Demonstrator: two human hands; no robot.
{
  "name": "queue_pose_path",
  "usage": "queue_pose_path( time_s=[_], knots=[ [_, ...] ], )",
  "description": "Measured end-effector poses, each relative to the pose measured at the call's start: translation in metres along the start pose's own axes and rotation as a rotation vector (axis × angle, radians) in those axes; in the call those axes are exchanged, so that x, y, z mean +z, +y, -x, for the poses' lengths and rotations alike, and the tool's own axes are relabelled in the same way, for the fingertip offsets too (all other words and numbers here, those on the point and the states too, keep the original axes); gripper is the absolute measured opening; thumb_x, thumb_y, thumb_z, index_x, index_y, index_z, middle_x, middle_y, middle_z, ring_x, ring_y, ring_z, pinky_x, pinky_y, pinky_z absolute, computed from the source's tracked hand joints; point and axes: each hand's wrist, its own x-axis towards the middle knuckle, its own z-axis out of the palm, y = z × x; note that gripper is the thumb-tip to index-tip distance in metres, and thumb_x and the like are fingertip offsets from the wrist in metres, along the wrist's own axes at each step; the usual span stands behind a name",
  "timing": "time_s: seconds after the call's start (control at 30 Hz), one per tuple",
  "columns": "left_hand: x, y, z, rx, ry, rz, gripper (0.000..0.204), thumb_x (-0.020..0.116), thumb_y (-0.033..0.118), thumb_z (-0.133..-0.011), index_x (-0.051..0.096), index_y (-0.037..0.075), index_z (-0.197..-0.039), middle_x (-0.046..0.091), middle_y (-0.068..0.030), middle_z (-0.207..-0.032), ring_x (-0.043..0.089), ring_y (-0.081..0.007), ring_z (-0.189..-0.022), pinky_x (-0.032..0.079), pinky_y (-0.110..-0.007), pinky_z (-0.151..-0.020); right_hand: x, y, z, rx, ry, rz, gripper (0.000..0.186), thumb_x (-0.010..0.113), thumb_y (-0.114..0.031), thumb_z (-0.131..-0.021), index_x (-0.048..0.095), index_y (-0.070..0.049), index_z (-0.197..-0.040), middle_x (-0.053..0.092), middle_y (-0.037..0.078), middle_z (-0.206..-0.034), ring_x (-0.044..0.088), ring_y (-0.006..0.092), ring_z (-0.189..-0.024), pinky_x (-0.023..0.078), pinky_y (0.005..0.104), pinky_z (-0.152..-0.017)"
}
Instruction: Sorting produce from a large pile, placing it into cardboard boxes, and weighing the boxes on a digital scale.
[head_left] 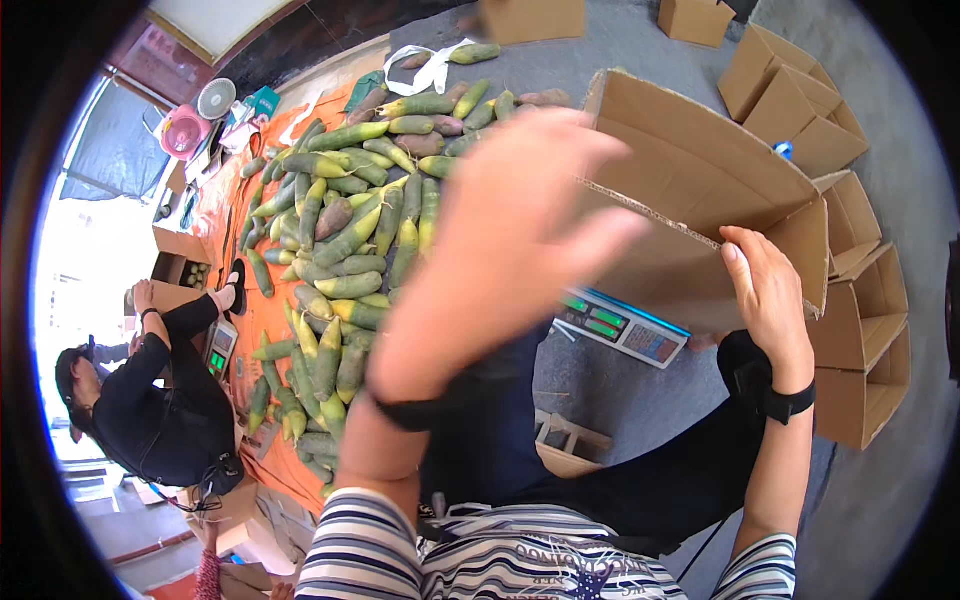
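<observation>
My left hand, blurred, is raised over the near left corner of an open cardboard box, its thumb and fingers apart; whether it touches the box is unclear. My right hand has its fingers curled over the box's near rim on the right. Under the box is a digital scale with green displays and a keypad. Left of the box, long green and some purplish-brown root vegetables lie piled on an orange tarp, partly hidden behind my left arm.
A co-worker in black sits at the left beside another scale. Open boxes line the right side, more stand at the back. A white fan and pink item are upper left. A wooden crate is below the scale.
</observation>
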Motion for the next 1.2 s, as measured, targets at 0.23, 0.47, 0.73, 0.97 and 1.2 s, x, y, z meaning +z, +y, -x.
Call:
queue_pose_path(
  time_s=[0.23,0.47,0.73,0.97,1.2],
  knots=[
    [-0.090,-0.193,0.214,-0.770,-0.448,-0.480,0.047,0.076,0.032,-0.080,0.060,0.001,-0.110,0.063,-0.0213,-0.110,0.059,-0.0390,-0.105,0.049,-0.044,-0.090,0.002,-0.008,-0.003,0.016,-0.006,0.002,0.035,0.048,-0.031,-0.101,0.064,-0.002,-0.107,0.067,0.016,-0.098,0.063,0.0355,-0.095,0.049,0.0422,-0.083],
    [-0.041,-0.238,0.378,-1.218,-0.759,-0.647,0.065,0.081,0.029,-0.072,0.049,0.006,-0.124,0.058,-0.0172,-0.121,0.058,-0.0383,-0.111,0.052,-0.048,-0.091,0.005,-0.011,0.001,0.038,0.000,0.031,0.037,0.045,-0.033,-0.102,0.065,-0.002,-0.107,0.067,0.015,-0.100,0.063,0.0347,-0.096,0.049,0.0411,-0.084],
    [-0.039,-0.215,0.410,-0.961,-0.588,-0.546,0.060,0.080,0.019,-0.070,0.050,0.002,-0.119,0.059,-0.0199,-0.115,0.055,-0.0396,-0.110,0.047,-0.047,-0.092,0.009,-0.003,0.002,-0.016,0.052,0.042,0.030,0.050,-0.030,-0.099,0.067,-0.005,-0.097,0.068,0.014,-0.090,0.065,0.0329,-0.089,0.051,0.0416,-0.078],
    [-0.091,-0.146,0.351,-0.932,0.038,-0.338,0.057,0.078,0.017,-0.080,0.051,0.000,-0.127,0.059,-0.0203,-0.117,0.057,-0.0342,-0.109,0.044,-0.039,-0.097,0.009,0.007,0.003,-0.048,0.085,0.069,0.032,0.051,-0.033,-0.098,0.066,-0.006,-0.088,0.066,0.013,-0.082,0.066,0.0315,-0.080,0.052,0.0420,-0.074],
    [-0.110,-0.060,0.143,-0.588,0.490,0.260,0.049,0.064,0.018,-0.095,0.044,0.000,-0.136,0.054,-0.0123,-0.129,0.053,-0.0229,-0.118,0.046,-0.035,-0.098,0.011,0.011,0.009,-0.006,0.079,0.090,0.039,0.047,-0.040,-0.099,0.066,-0.008,-0.087,0.068,0.014,-0.085,0.067,0.0325,-0.082,0.052,0.0438,-0.076]
  ],
)
